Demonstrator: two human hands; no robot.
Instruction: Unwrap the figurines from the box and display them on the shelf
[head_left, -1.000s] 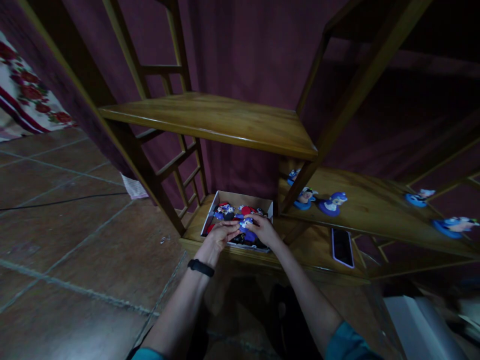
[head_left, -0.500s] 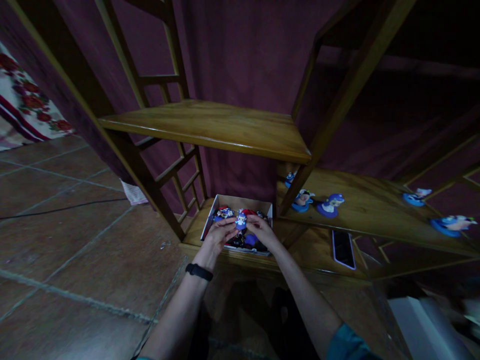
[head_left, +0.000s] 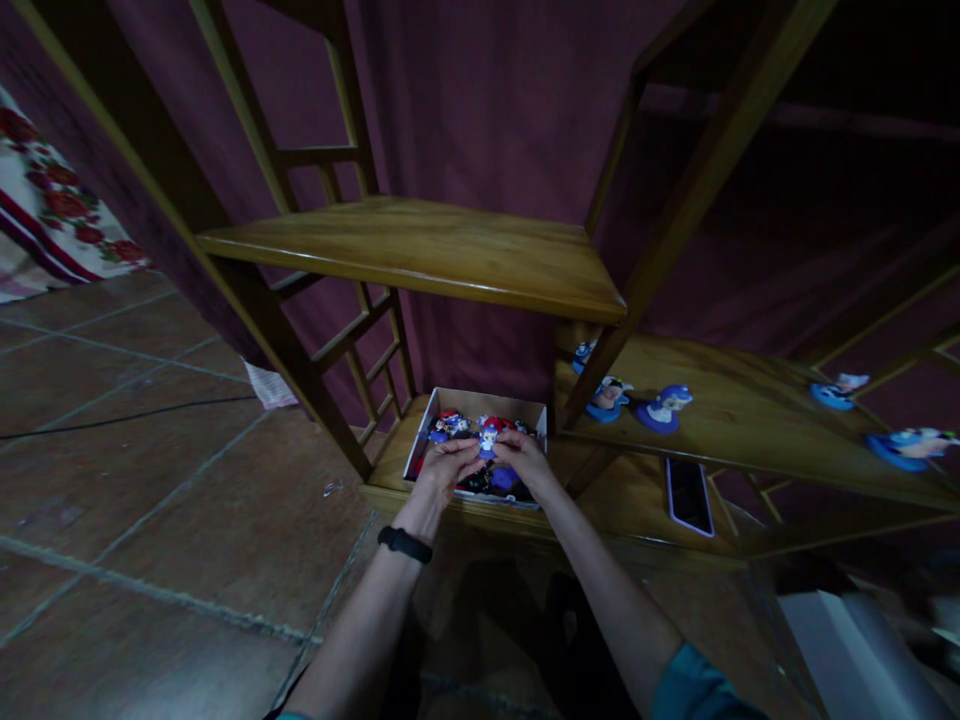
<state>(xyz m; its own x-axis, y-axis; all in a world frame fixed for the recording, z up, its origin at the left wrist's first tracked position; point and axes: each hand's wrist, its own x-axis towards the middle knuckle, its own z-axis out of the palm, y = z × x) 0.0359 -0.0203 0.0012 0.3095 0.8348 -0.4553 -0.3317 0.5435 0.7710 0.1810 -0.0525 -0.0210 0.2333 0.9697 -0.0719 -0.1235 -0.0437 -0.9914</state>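
Between both hands I hold a small figurine [head_left: 488, 440], blue and white on a purple-blue base. My left hand [head_left: 448, 468] grips it from the left, fingers closed at its base. From the right, the fingers of my right hand [head_left: 523, 460] pinch its side. Just below the hands, an open cardboard box [head_left: 433, 408] holds several more figurines in red, blue, black and purple; my hands hide part of them. A dark band [head_left: 405, 544] circles my left wrist.
The box stands on the low wooden shelf, under a higher shelf board [head_left: 420, 245]. To the right, several figurines, one with a purple base [head_left: 663, 410], stand on another shelf [head_left: 739, 420]. A phone [head_left: 689, 497] lies below them. A cable [head_left: 135, 415] crosses the tiled floor.
My hands and the figurine have shifted very slightly right, with the figurine turned a little between my fingers. The shelf figurines and box stay in place.
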